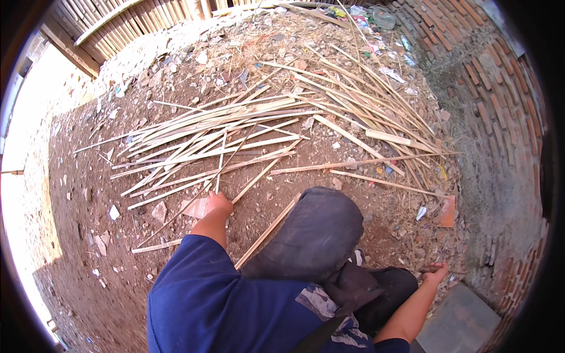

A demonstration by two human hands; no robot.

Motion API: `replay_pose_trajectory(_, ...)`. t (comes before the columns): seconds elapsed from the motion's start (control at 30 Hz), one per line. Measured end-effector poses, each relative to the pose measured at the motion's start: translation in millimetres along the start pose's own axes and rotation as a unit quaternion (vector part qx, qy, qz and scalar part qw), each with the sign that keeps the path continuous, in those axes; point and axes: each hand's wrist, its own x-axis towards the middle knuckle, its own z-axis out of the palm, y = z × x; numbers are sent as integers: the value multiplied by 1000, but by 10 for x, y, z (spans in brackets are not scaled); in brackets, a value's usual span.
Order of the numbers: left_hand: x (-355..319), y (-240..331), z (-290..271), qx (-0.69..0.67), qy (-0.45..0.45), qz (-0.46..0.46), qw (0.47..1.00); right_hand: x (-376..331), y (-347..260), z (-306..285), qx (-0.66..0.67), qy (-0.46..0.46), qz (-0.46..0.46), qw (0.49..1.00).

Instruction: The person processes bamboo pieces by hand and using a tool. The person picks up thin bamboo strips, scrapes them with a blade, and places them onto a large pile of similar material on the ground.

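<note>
My left hand [219, 203] is low over the ground at the near edge of a loose pile of split bamboo strips [206, 126]. Its fingers are closed at the lower end of a thin bamboo strip [222, 160] that points away from me. A flat pinkish shard [196, 208] lies just left of that hand. Off to the right, beside my bent leg, my right hand [436, 272] is closed round something dark and narrow, too small to name. More bamboo strips [376, 106] fan out at the far right.
A worn brick wall [491, 112] rises on the right, with a flat grey slab [460, 320] near its foot. At the back stands a bamboo fence [135, 26]. Stones, shards and litter [376, 20] are scattered over the dirt. My dark-trousered knee [323, 229] fills the middle.
</note>
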Motion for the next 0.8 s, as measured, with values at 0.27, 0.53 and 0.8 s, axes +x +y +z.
replay_pose_trajectory(0.27,128,266,-465,158,-126,161,966,35,8,-88,16,1,14,1000)
replay_pose_trajectory(0.53,79,137,272,112,-46,135,983,-121,-15,145,31,7,3,1000)
replay_pose_trajectory(0.8,-374,-3,191,-51,11,127,991,-644,-109,315,-19,-84,22,996)
